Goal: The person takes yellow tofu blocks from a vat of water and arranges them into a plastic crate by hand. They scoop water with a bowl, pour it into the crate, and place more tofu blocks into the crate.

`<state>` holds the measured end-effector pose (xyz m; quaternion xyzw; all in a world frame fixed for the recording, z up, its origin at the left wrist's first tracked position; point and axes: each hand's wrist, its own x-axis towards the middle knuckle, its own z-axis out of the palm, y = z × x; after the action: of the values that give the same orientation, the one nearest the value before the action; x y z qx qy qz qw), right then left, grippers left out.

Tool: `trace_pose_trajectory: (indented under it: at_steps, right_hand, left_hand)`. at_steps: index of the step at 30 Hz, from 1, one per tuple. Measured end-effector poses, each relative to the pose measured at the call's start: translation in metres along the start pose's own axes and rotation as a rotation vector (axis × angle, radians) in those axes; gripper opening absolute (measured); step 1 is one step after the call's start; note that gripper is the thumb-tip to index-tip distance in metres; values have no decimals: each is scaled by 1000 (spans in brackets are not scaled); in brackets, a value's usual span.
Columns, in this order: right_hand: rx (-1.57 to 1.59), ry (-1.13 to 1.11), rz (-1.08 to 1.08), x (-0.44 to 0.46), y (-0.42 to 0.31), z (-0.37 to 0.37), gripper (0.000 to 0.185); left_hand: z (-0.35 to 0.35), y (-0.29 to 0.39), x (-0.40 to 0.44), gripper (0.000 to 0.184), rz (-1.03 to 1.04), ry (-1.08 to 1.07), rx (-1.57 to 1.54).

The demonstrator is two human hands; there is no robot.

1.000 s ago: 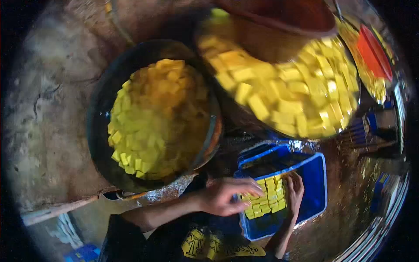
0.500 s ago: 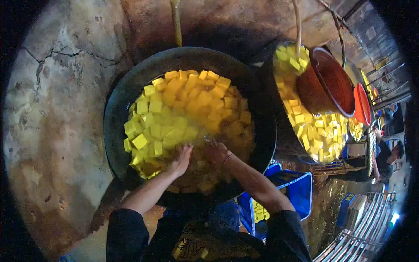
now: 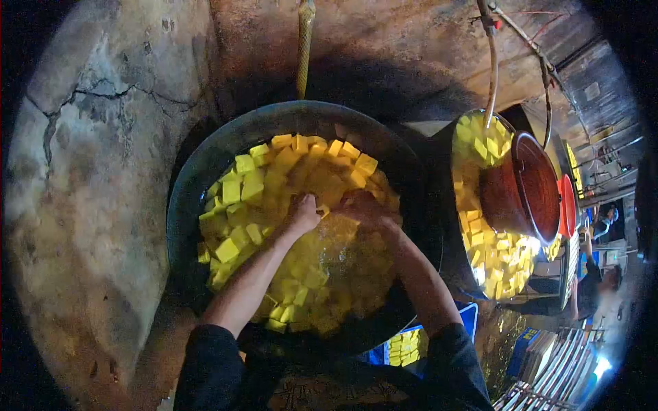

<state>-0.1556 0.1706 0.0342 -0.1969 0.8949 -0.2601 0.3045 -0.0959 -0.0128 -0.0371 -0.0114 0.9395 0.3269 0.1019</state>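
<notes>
A large round dark vat (image 3: 188,226) holds cloudy liquid and many yellow tofu blocks (image 3: 252,185). Over the middle of the vat is my left hand (image 3: 303,212), its fingers curled closed. A small yellow bit shows at its fingertips; what it grips is unclear. Close beside it on the right, my right hand (image 3: 363,209) is bent downward at the liquid's surface with fingers drawn together. Shadow hides what lies under those fingers. Blocks lie around both hands, some above the surface at the far and left sides, others blurred beneath it.
Right of the vat stands a second vat with more tofu blocks (image 3: 500,264) and a reddish-brown tub (image 3: 534,185). A hose (image 3: 492,68) hangs into it. A blue crate (image 3: 469,318) sits below, near a metal rack (image 3: 548,377). Another person (image 3: 593,281) is at far right.
Both hands have moved away from me toward the vat's middle and risen partly out of the liquid. The blocks and liquid have shifted, and the view has tilted.
</notes>
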Motion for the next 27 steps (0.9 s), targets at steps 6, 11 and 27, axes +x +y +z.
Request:
trace_pose_trajectory:
  at_steps: [6, 11, 27]
  right_hand:
    - [-598, 294, 187, 71, 7, 23, 61]
    - [-568, 315, -210, 72, 27, 11, 55]
    - [599, 142, -295, -27, -30, 24, 38]
  left_hand:
    - [60, -25, 40, 35, -194, 160, -1086]
    - [55, -40, 27, 52, -438, -94, -1269]
    - [20, 21, -24, 35, -434, 227, -2148]
